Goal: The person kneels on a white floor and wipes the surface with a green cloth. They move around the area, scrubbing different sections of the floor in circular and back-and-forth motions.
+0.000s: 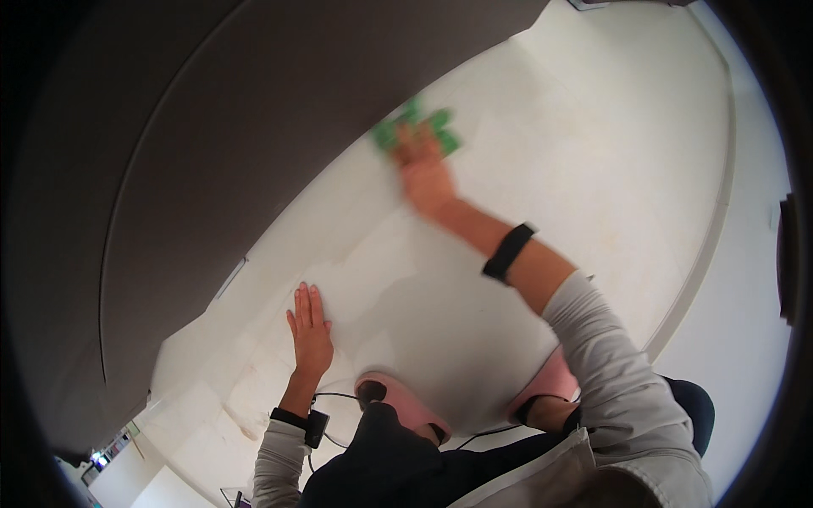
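A crumpled green cloth [448, 134] lies against the pale floor [406, 254], close to the lower edge of a large dark brown piece of furniture [209, 127]. My right hand [424, 168] is pressed on the cloth with its fingers over it; both look blurred. The furniture has a long curved seam and may be a sofa. Lower and to the left, my left hand [311, 330] rests palm down on bare floor, fingers stretched out and holding nothing.
My feet in pink clogs [403, 403] are between and below my hands. A dark cable [489, 435] runs near them. Along the right runs a baseboard [698, 273] below a white wall. Brownish smudges [241, 422] mark the floor at lower left.
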`<state>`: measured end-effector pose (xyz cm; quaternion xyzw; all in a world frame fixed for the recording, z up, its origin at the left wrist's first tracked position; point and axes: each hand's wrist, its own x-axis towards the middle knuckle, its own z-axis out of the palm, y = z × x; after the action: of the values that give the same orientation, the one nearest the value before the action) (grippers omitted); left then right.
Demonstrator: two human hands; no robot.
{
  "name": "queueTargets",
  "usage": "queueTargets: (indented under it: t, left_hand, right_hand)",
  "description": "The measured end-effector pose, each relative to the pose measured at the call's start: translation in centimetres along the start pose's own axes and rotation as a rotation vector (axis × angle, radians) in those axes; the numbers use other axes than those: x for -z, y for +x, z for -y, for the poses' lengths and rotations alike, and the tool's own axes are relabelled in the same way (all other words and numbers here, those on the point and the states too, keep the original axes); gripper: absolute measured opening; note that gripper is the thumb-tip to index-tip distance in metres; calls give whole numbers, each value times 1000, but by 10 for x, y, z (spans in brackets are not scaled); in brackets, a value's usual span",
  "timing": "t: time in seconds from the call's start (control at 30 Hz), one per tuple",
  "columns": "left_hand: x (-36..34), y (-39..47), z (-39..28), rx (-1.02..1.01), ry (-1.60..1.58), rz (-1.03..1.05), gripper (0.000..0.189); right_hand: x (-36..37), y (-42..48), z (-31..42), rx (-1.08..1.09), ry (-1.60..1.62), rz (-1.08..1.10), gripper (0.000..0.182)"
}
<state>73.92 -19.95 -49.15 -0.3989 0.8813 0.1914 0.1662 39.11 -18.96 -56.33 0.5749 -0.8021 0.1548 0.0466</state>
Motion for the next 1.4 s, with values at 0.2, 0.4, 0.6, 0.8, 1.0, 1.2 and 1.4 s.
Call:
queueTargets:
  t: [0.2,0.4,0.6,0.8,1.0,1.2,1.4]
  left_hand:
    - [6,-2,3,-41,-75,-9,72]
    - [4,-2,4,-27,-89,3,72]
    - [4,-1,1,-18,-85,6,73]
    - [3,0,18,-61,-305,-53,61]
    - [-9,-38,44,46,-611,-332,35]
    - [-18,-56,56,226,-525,-487,32]
    - [-16,-36,44,194,-521,-563,33]
  right_hand:
    - [9,-4,78,494,232,105,37]
    - [31,51,-82,-128,4,65,36]
    - [-14,73,-31,-459,-223,84,49]
    - [-38,64,138,-6,125,146,37]
    - [-31,-24,218,588,427,181,33]
    - [-35,-21,159,446,340,-18,27]
    - [-17,67,98,-202,40,169,27]
